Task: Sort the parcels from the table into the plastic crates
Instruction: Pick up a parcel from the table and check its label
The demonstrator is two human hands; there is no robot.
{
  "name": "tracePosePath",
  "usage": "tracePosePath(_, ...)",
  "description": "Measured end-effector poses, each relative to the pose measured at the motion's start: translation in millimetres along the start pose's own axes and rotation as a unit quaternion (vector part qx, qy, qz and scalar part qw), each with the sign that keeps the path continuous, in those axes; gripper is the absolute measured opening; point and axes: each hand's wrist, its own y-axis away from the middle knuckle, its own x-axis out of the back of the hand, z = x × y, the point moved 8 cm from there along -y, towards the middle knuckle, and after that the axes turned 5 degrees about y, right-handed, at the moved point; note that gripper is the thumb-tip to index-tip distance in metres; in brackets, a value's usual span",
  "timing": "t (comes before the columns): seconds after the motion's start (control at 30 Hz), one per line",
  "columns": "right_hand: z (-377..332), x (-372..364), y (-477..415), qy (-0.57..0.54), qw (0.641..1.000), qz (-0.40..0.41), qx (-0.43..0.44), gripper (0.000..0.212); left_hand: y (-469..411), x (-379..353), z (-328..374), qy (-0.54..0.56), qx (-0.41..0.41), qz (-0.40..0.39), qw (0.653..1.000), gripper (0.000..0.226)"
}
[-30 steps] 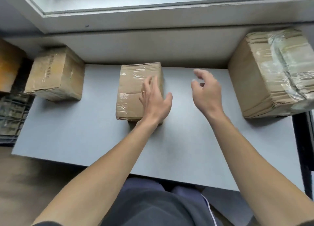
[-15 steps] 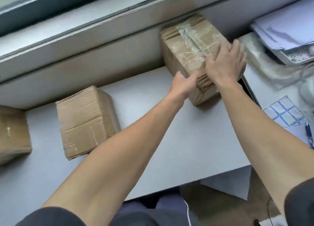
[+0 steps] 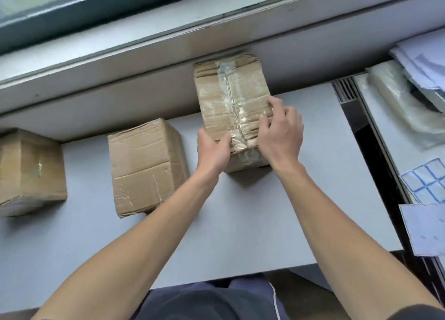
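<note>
A tall taped cardboard parcel (image 3: pixel 231 95) stands on the grey table (image 3: pixel 252 211) near the window sill. My left hand (image 3: pixel 212 151) grips its near left corner, thumb on top. My right hand (image 3: pixel 279 134) holds its near right edge with the fingers curled over the top. A second brown parcel (image 3: pixel 144 165) sits to the left of it, and a third parcel (image 3: pixel 29 172) lies at the table's far left. No crate is in view.
A second grey surface on the right carries papers (image 3: pixel 423 62), a clear plastic bag (image 3: pixel 395 102) and a blue-checked sheet (image 3: pixel 426 180). A dark gap (image 3: pixel 375 151) separates the two tables. The window sill (image 3: pixel 168 37) runs along the back.
Both hands left the middle parcel, reached right to the big taped parcel and took hold of it. The parcel now stands closer to me and nearer the table's middle.
</note>
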Motion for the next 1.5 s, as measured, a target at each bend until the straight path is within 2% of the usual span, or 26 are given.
tracePosePath(0.07,-25.4,-16.8,20.7,-0.027,0.999,-0.011,0.014,0.043,-1.9,38.8,-4.8,-0.011,-0.016,0.030,0.999,0.028)
tracePosePath(0.13,-50.3,-35.0,37.6,-0.039,0.998,-0.029,0.031,0.044,-2.8,72.6,-14.1,-0.045,-0.031,0.062,0.997,0.055)
tracePosePath(0.2,-77.5,-51.3,53.5,-0.046,0.997,-0.046,0.048,0.044,-0.3,105.5,-20.1,-0.134,-0.043,0.096,0.985,0.075)
tracePosePath(0.27,-104.1,-66.3,67.2,-0.052,0.995,-0.061,0.057,0.043,2.8,140.3,-23.8,-0.215,-0.050,0.135,0.966,0.074)
tracePosePath(0.4,-149.4,-97.2,96.1,-0.059,0.992,-0.093,0.066,0.043,-11.5,203.8,-31.7,-0.237,-0.065,0.154,0.957,0.070)
tracePosePath(0.57,-196.2,-125.9,126.3,-0.038,0.993,-0.090,0.063,0.044,-22.7,263.6,-44.9,-0.216,-0.071,0.127,0.966,0.074)
tracePosePath(0.73,-227.2,-145.3,139.8,0.030,0.996,-0.063,0.057,0.045,-33.1,298.8,-66.1,-0.136,-0.070,0.050,0.987,0.074)
tracePosePath(0.83,-247.7,-143.0,142.8,0.090,0.995,-0.024,0.045,0.041,-40.0,301.4,-69.7,-0.106,-0.077,0.004,0.991,0.066)
tracePosePath(0.93,-291.0,-137.4,166.5,0.080,0.992,0.025,0.099,0.045,-44.5,286.3,-81.1,-0.125,-0.080,-0.070,0.986,0.069)
tracePosePath(0.97,-308.4,-137.9,177.6,0.059,0.990,0.033,0.126,0.045,-44.1,281.2,-80.3,-0.131,-0.106,-0.089,0.982,0.060)
tracePosePath(1.03,-338.1,-142.3,199.3,0.013,0.985,0.037,0.170,0.042,-24.2,284.5,-53.7,-0.071,-0.130,-0.106,0.983,0.034)
tracePosePath(1.1,-354.0,-147.5,214.1,-0.021,0.982,0.022,0.189,0.041,-8.6,306.8,-44.1,0.081,-0.080,-0.089,0.989,0.051)
tracePosePath(1.13,-357.1,-150.2,219.2,-0.034,0.981,0.012,0.190,0.040,-4.0,314.4,-41.6,0.085,-0.100,-0.094,0.987,0.058)
tracePosePath(1.17,-357.5,-153.0,223.5,-0.046,0.982,0.003,0.184,0.038,-2.5,316.6,-39.6,0.011,-0.143,-0.103,0.984,0.056)
tracePosePath(1.2,-355.9,-156.3,227.4,-0.056,0.983,-0.009,0.175,0.038,-6.8,323.1,-40.8,-0.115,-0.193,-0.111,0.968,0.048)
tracePosePath(1.23,-353.7,-161.5,231.8,-0.065,0.984,-0.026,0.164,0.037,-14.7,333.0,-51.5,-0.167,-0.197,-0.111,0.960,0.032)
tracePosePath(1.3,-347.7,-177.5,239.4,-0.078,0.986,-0.076,0.127,0.036,-26.7,383.1,-73.5,-0.143,-0.193,-0.035,0.970,0.015)
tracePosePath(1.37,-335.6,-201.9,245.3,-0.063,0.985,-0.143,0.072,0.047,-27.2,435.5,-82.2,-0.082,-0.221,0.075,0.969,0.024)
tracePosePath(1.43,-321.8,-228.9,257.4,-0.033,0.977,-0.207,0.030,0.063,-32.0,464.0,-102.6,-0.083,-0.176,0.091,0.977,0.043)
tracePosePath(1.5,-313.3,-247.1,273.6,-0.009,0.974,-0.224,0.021,0.070,-42.0,470.7,-132.1,-0.078,-0.066,0.040,0.994,0.063)
